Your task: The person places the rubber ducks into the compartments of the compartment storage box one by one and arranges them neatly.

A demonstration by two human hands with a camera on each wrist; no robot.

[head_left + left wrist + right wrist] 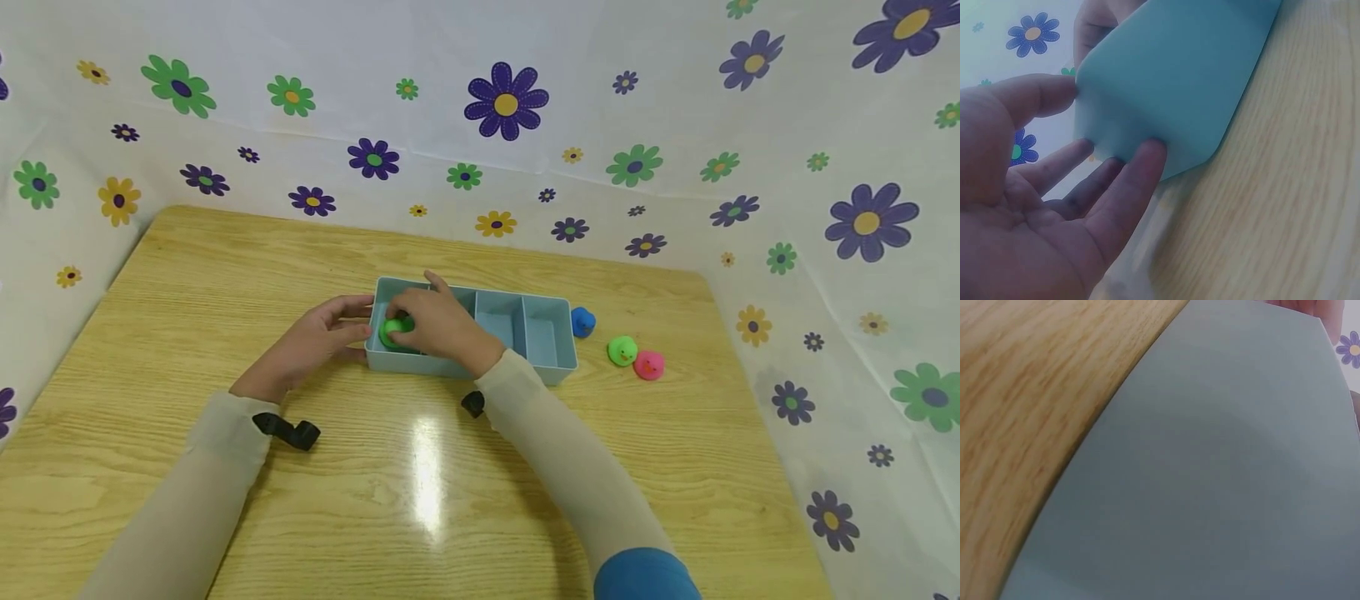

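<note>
A pale blue divided box (472, 368) lies lengthwise on the table. My right hand (438, 325) reaches over it from the front and pinches a green rubber duck (392, 332) inside the leftmost compartment, covering part of the duck. At the box's left end is my left hand (318, 337), its fingers spread and only slightly bent. In the left wrist view, the fingertips (1152, 150) of that hand rest against the end wall of the box (1172, 81). The right wrist view is mostly filled by the box's long side wall (1197, 462).
Right of the box, a blue duck (582, 322) sits close to its end. Farther right, another green duck (622, 351) stands beside a pink duck (649, 365). The wooden table (360, 508) is backed by a white flowered cloth (330, 125).
</note>
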